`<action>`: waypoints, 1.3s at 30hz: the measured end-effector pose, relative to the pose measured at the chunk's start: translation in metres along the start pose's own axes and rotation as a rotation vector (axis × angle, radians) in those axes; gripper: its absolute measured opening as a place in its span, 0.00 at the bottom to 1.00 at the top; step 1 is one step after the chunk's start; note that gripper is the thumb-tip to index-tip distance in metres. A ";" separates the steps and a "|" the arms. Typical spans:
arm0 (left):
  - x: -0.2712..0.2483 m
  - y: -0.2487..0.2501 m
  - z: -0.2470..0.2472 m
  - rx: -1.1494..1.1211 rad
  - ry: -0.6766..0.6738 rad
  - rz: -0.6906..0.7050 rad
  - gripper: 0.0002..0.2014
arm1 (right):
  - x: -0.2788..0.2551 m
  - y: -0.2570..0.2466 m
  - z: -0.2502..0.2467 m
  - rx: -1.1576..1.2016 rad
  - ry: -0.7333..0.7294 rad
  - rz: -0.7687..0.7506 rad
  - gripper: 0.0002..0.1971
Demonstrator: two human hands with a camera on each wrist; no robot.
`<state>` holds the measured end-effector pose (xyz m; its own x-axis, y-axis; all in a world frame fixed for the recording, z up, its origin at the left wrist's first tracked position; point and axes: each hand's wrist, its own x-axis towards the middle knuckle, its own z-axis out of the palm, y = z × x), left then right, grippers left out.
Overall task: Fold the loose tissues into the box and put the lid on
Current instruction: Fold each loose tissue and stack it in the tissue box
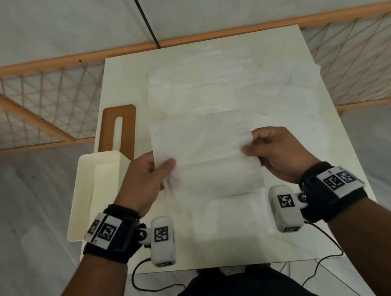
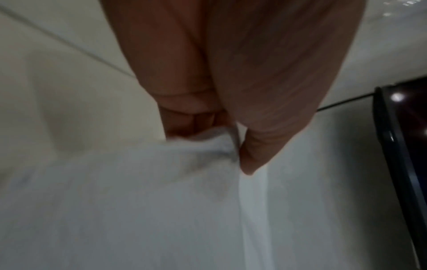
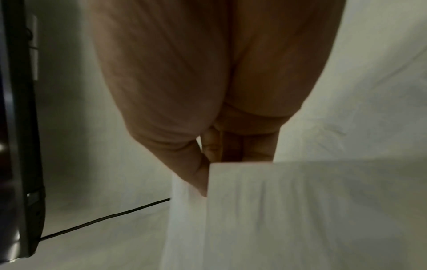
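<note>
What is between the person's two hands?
The tissue, a white sheet, spans from the left hand to the right hand, pinched by both; the head view shows it.

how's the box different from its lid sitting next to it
The box is cream and open-topped with raised walls; the lid is a flat brown panel with a long slot cut through it. The box overhangs the table's left edge, nearer the person; the lid lies farther away, its near end hidden behind the box. The box looks wider and longer. Neither hand touches them: the left hand and right hand pinch a tissue.
</note>
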<state>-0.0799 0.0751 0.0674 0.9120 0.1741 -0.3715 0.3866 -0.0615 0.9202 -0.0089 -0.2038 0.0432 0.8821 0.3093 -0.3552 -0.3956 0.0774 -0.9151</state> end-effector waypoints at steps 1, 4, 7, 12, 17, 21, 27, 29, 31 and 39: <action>-0.001 0.001 -0.002 0.028 -0.031 0.015 0.10 | -0.001 0.000 -0.003 -0.004 0.009 -0.014 0.06; -0.002 0.003 -0.007 0.062 -0.108 0.059 0.12 | -0.005 0.001 -0.011 0.041 -0.004 -0.055 0.12; -0.002 0.004 -0.010 0.096 -0.114 0.109 0.11 | -0.009 -0.001 -0.015 0.066 -0.053 -0.078 0.15; -0.004 0.005 -0.004 0.127 -0.118 0.070 0.11 | -0.007 0.008 -0.027 -0.013 -0.029 -0.003 0.19; 0.000 -0.010 -0.004 -0.123 -0.156 -0.058 0.15 | -0.015 0.007 -0.026 0.158 -0.049 0.076 0.07; -0.005 -0.028 0.004 0.125 -0.078 -0.020 0.07 | -0.014 0.017 -0.022 -0.107 -0.041 0.147 0.15; -0.008 -0.063 0.009 0.188 -0.147 -0.207 0.14 | -0.021 0.043 -0.025 -0.138 -0.071 0.357 0.19; -0.008 -0.076 0.015 0.263 -0.176 -0.256 0.11 | -0.024 0.058 -0.025 -0.303 -0.075 0.412 0.19; -0.006 -0.089 0.021 0.432 -0.205 -0.275 0.09 | -0.025 0.074 -0.024 -0.526 -0.063 0.431 0.19; -0.003 -0.120 0.033 0.736 -0.130 -0.167 0.10 | -0.030 0.108 -0.017 -0.886 0.021 0.295 0.14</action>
<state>-0.1242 0.0500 -0.0463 0.8247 0.1245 -0.5516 0.4709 -0.6913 0.5480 -0.0739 -0.2207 -0.0480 0.7851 0.1832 -0.5916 -0.2727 -0.7555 -0.5958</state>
